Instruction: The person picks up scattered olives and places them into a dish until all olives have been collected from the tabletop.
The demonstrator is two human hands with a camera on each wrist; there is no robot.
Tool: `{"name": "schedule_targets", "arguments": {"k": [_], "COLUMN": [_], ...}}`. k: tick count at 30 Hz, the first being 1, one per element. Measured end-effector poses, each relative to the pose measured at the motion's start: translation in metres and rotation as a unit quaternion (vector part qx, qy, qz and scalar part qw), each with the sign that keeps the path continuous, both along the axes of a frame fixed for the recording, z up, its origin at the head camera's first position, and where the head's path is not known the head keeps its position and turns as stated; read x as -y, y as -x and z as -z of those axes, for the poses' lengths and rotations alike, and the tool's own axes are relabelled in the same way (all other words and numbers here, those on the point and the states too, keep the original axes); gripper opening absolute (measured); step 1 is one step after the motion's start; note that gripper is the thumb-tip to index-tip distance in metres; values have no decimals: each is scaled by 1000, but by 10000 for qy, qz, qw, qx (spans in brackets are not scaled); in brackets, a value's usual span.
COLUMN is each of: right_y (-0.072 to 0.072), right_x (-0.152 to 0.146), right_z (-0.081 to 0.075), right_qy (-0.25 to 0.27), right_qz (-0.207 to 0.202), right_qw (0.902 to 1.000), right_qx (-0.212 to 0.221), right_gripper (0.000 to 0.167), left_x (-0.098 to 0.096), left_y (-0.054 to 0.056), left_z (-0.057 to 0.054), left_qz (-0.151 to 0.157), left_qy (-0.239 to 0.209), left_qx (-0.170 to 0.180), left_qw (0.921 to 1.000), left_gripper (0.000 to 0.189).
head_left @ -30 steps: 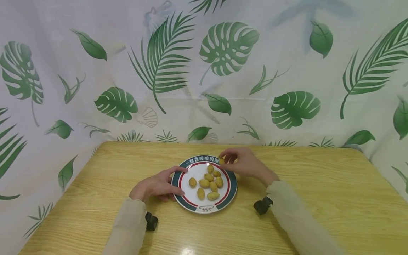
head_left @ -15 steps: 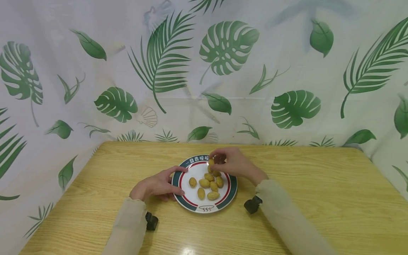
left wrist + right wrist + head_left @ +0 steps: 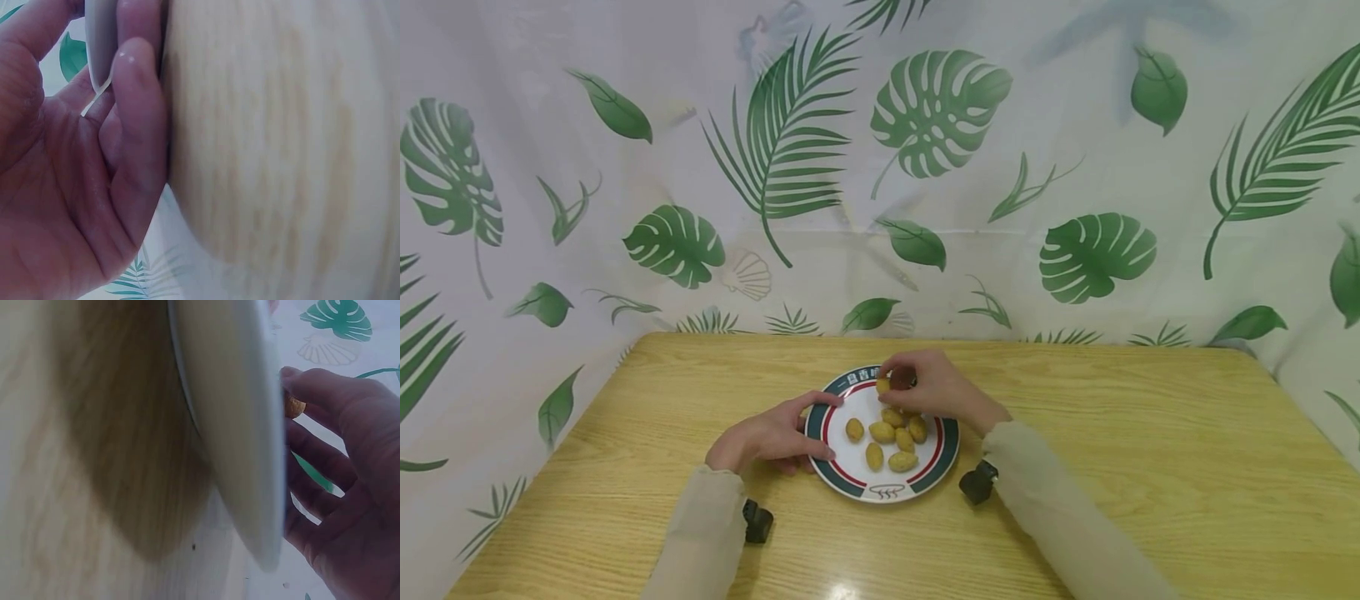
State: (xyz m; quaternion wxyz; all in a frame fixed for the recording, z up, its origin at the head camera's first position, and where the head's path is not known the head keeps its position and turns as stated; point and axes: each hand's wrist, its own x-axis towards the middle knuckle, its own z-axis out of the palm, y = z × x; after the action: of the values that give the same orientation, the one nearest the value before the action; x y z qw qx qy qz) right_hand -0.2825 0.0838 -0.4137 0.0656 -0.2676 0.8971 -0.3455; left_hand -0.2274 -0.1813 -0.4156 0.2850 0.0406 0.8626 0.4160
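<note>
A round white plate (image 3: 842,482) with a teal rim and a red ring stands on the table, carrying several small yellow oval fruits (image 3: 882,432). My left hand (image 3: 771,429) grips its left side, thumb and index finger over the rim. In the left wrist view, other fingers curl below the plate edge (image 3: 100,37). Over the plate's far part, my right hand (image 3: 932,387) pinches one yellow oval fruit (image 3: 883,385) between thumb and fingertips. The right wrist view shows this fruit (image 3: 294,406) partly hidden behind the plate's edge and the fingers.
The wooden table (image 3: 1075,467) extends on both sides of the plate. Behind it hangs a white curtain (image 3: 985,250) with green leaf prints. A small black wrist camera (image 3: 977,483) sits at the right sleeve, another black camera (image 3: 757,522) at the left.
My right hand has moved left from the plate's upper right rim to over its far part, with the pinched fruit. The left hand and the plate stay in place.
</note>
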Motion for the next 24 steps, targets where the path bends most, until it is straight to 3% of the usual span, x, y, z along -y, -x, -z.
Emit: {"name": "schedule_targets", "arguments": {"k": [10, 24], "right_y": [2, -1], "right_x": [7, 7], "right_z": [3, -2], "right_qy": [-327, -520], "right_qz": [-1, -19], "right_qw": [9995, 9984], "right_qx": [39, 217], "right_gripper": [25, 17], "left_x": [1, -1], "left_y": [0, 0], "left_z": [0, 0], "left_qz": [114, -75], "left_qy": [-54, -43], "left_qx": [-20, 47], "left_qw": [9999, 10000], "left_gripper": [71, 69]}}
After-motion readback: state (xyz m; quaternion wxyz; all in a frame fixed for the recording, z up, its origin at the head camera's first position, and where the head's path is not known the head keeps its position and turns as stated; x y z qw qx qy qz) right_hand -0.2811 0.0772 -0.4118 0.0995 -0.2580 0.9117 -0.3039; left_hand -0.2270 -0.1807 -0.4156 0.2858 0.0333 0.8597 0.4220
